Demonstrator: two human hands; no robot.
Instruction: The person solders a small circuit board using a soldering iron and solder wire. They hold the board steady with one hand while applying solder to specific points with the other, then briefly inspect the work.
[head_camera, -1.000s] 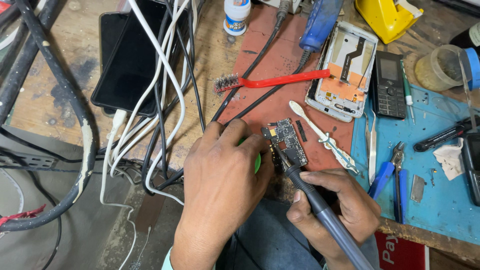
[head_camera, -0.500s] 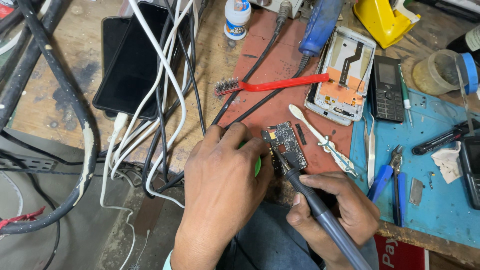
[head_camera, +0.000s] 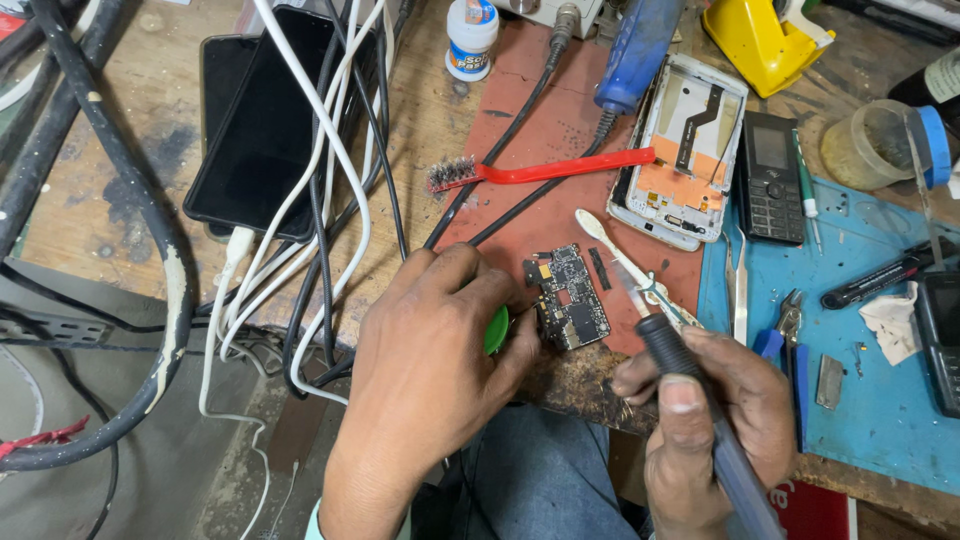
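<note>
The circuit board (head_camera: 566, 297) lies on the red mat (head_camera: 560, 160) at the worktop's (head_camera: 120, 160) near edge. Left of the board, the left hand (head_camera: 430, 370) pins it steady, fingers closed around something green. Right of the board, the right hand (head_camera: 700, 420) grips a soldering iron (head_camera: 690, 390), tip angled at it.
</note>
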